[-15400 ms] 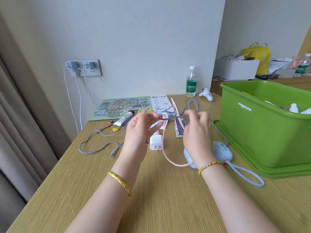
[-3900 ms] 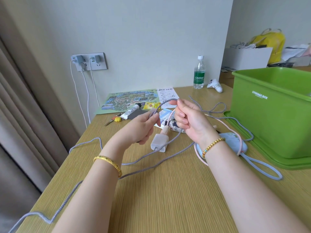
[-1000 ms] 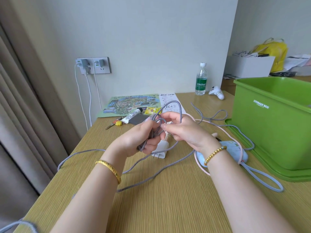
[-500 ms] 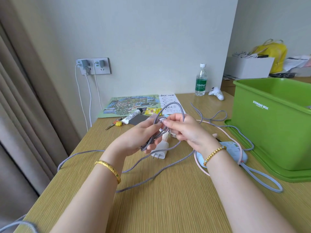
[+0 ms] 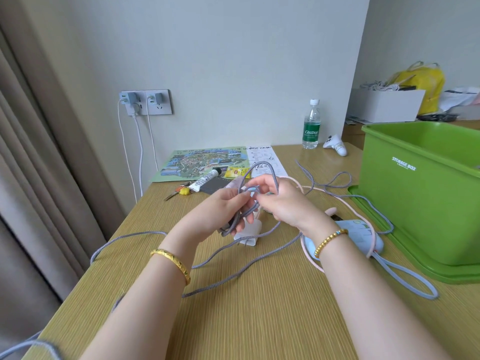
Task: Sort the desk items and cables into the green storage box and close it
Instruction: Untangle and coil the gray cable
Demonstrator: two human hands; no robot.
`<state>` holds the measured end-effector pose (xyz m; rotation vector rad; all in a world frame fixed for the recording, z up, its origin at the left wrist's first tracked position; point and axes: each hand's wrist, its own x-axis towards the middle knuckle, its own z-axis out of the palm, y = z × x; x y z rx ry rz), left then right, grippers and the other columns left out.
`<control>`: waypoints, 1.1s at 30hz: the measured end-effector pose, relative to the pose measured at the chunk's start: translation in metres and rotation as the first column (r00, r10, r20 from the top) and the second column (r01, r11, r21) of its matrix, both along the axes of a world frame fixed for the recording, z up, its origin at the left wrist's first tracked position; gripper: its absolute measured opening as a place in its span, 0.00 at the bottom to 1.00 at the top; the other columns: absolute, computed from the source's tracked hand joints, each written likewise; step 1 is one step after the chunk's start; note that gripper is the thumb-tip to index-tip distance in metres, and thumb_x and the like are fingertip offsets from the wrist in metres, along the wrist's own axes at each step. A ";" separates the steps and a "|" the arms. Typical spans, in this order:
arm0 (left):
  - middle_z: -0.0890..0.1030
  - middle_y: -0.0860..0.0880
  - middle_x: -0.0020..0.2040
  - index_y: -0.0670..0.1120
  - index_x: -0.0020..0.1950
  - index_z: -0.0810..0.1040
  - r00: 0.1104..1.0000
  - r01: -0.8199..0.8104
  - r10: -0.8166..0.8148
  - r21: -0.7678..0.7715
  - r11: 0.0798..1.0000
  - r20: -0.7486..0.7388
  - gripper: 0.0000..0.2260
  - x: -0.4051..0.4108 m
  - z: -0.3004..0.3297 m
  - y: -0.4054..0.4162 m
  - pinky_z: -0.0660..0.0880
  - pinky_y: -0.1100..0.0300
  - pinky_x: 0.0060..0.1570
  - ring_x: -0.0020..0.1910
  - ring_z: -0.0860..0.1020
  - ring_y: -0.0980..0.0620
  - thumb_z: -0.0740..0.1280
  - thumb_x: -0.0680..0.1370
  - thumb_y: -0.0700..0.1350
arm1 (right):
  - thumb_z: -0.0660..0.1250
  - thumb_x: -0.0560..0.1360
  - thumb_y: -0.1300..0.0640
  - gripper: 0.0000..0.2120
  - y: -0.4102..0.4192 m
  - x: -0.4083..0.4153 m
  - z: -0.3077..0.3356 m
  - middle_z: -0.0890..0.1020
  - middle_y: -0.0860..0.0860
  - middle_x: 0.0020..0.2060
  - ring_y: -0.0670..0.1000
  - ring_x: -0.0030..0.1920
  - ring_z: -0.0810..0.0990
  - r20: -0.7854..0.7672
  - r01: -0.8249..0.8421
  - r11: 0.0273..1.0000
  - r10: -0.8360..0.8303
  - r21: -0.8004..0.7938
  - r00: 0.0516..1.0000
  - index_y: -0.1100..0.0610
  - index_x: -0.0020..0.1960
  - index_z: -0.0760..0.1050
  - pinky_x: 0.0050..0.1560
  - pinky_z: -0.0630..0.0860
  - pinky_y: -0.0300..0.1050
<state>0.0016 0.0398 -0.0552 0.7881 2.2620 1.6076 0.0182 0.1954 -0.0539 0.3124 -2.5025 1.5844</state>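
Coiling is the step in hand, by my reading: both hands meet at the centre of the frame over the worktop (image 5: 259,320), working a grey braided cable (image 5: 262,261). The left hand (image 5: 220,216) has its fingers curled round the gathered turns, while the right hand (image 5: 283,203) pinches the cable where a loop arches up just above the knuckles. Most of the cable is loose, trailing across the wood toward the lower left of the frame and off the edge, with another run snaking to the right.

To do this well, the left hand should probably hold the bundle steady while the right feeds even loops of like size, drawing slack in gently so the trailing run does not snag the white charger plug (image 5: 248,236) lying just below the hands, or drag the pink cable (image 5: 311,263) beside it. That pink cable lies across a pale blue device (image 5: 363,235), so a hard pull could shift both.

The green storage box (image 5: 420,198) stands open at the right of the frame, on what looks like its lid, near enough for the finished coil to be dropped in.
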 end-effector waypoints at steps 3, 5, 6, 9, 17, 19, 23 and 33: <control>0.78 0.52 0.27 0.44 0.37 0.71 1.000 0.018 -0.018 -0.076 0.997 -0.003 0.15 0.003 -0.001 0.002 0.67 0.67 0.21 0.19 0.71 0.56 0.54 0.82 0.45 | 0.59 0.74 0.64 0.12 -0.005 -0.001 -0.002 0.77 0.44 0.26 0.40 0.25 0.71 -0.012 0.047 0.991 -0.046 0.127 0.999 0.52 0.53 0.75 0.32 0.67 0.35; 0.78 0.52 0.27 0.45 0.37 0.71 1.000 0.008 -0.010 -0.100 0.995 -0.015 0.15 0.003 -0.001 0.001 0.67 0.68 0.22 0.20 0.72 0.57 0.54 0.82 0.45 | 0.59 0.76 0.62 0.11 -0.003 -0.003 -0.004 0.75 0.39 0.20 0.38 0.21 0.70 -0.058 0.088 0.975 -0.078 0.202 0.995 0.54 0.54 0.76 0.25 0.62 0.29; 0.79 0.52 0.28 0.45 0.37 0.72 1.000 0.000 -0.003 -0.113 0.994 -0.028 0.15 0.002 0.000 0.000 0.67 0.69 0.23 0.22 0.73 0.58 0.54 0.82 0.45 | 0.59 0.76 0.62 0.11 -0.002 -0.003 -0.005 0.73 0.35 0.18 0.36 0.20 0.70 -0.084 0.101 0.966 -0.083 0.239 0.993 0.54 0.55 0.77 0.22 0.62 0.28; 0.79 0.49 0.31 0.45 0.36 0.74 0.999 -0.024 0.019 -0.156 0.987 -0.038 0.15 -0.002 -0.002 -0.003 0.67 0.64 0.25 0.25 0.73 0.52 0.57 0.81 0.46 | 0.60 0.77 0.60 0.12 -0.002 -0.001 -0.005 0.70 0.33 0.17 0.33 0.21 0.70 -0.113 0.116 0.951 -0.087 0.285 0.990 0.54 0.56 0.78 0.24 0.64 0.25; 0.68 0.52 0.25 0.43 0.42 0.74 0.998 0.023 -0.020 -0.052 0.998 0.058 0.15 -0.008 -0.002 -0.007 0.62 0.66 0.22 0.20 0.65 0.54 0.56 0.82 0.50 | 0.64 0.76 0.56 0.03 0.009 0.000 0.002 0.75 0.44 0.29 0.39 0.22 0.67 -0.026 0.079 0.988 -0.083 -0.134 0.996 0.51 0.44 0.76 0.23 0.63 0.30; 0.68 0.52 0.24 0.43 0.40 0.73 0.992 0.052 -0.057 0.049 0.997 0.110 0.16 -0.011 -0.001 -0.012 0.63 0.66 0.21 0.20 0.65 0.54 0.55 0.82 0.50 | 0.64 0.76 0.57 0.05 0.016 0.001 0.006 0.68 0.43 0.22 0.40 0.19 0.59 0.037 -0.015 0.890 0.036 -0.455 0.999 0.55 0.42 0.72 0.17 0.55 0.31; 0.70 0.51 0.25 0.46 0.36 0.73 0.985 0.046 -0.098 0.330 0.943 0.143 0.17 -0.016 0.003 -0.016 0.67 0.66 0.21 0.21 0.68 0.55 0.54 0.82 0.50 | 0.61 0.78 0.57 0.10 0.021 0.003 0.009 0.61 0.42 0.19 0.40 0.19 0.56 0.047 -0.015 0.735 0.063 -0.678 0.997 0.58 0.38 0.73 0.17 0.52 0.31; 0.80 0.55 0.28 0.48 0.42 0.71 0.913 -0.408 0.313 0.544 0.733 0.262 0.12 -0.019 0.003 -0.004 0.78 0.64 0.28 0.30 0.82 0.58 0.55 0.82 0.50 | 0.60 0.78 0.57 0.10 0.008 0.001 0.001 0.61 0.43 0.19 0.41 0.18 0.57 0.091 -0.015 0.772 0.094 -0.636 0.991 0.59 0.40 0.75 0.17 0.56 0.32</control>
